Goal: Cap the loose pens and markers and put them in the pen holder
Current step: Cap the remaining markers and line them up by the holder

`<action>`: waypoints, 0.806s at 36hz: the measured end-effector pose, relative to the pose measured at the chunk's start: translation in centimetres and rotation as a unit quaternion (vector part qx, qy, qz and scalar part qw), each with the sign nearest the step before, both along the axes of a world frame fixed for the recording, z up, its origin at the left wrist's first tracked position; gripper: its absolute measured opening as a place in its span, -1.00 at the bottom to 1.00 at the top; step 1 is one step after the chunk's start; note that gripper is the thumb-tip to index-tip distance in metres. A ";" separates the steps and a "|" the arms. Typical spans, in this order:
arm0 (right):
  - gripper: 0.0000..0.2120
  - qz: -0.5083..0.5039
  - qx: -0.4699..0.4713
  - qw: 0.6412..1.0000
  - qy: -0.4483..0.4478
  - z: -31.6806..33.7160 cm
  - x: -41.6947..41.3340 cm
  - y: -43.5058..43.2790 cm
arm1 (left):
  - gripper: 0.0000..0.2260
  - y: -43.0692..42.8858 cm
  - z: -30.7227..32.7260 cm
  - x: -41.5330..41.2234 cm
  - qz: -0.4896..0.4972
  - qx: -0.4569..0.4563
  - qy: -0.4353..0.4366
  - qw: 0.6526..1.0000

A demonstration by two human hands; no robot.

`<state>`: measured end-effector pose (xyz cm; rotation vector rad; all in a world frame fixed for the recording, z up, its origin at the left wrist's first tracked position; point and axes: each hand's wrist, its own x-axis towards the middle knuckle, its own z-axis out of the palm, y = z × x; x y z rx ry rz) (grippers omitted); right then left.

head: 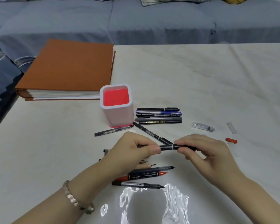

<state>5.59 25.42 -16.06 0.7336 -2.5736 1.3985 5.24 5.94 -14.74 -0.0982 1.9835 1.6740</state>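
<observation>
A black pen is held level above the table between both hands. My left hand grips its barrel and my right hand pinches its cap end. The white pen holder, red inside and holding nothing, stands just behind. Several capped pens lie in a row to its right. Uncapped pens lie under my left hand, among them a red-tipped marker and a grey pen. Two more black pens lie near the holder's base.
An orange album lies at the back left of the white table. Loose caps lie to the right: a clear one, another clear one and a red one. A blue sofa runs behind the table.
</observation>
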 end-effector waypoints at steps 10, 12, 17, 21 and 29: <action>-0.70 0.030 0.106 0.992 -0.063 -0.8 -0.7 -0.7 | -0.81 -0.3 0.3 -0.7 0.016 -0.076 0.159 0.984; -0.69 0.015 0.076 0.994 -0.073 -0.8 -0.7 -0.5 | -0.79 -0.9 0.4 -1.0 0.069 -0.035 0.169 0.983; -0.69 0.004 0.044 0.994 -0.096 -0.6 -0.5 -0.2 | -0.79 -1.4 0.2 -0.4 0.106 -0.011 0.167 0.980; -0.81 -0.032 0.031 0.993 -0.108 -0.7 -0.5 0.0 | -0.56 -1.9 -0.6 -0.2 0.142 0.024 0.104 0.984; -0.78 -0.089 0.119 0.968 -0.203 -2.0 -1.0 0.6 | -0.43 -3.7 -1.5 -0.2 0.273 0.226 -0.065 0.933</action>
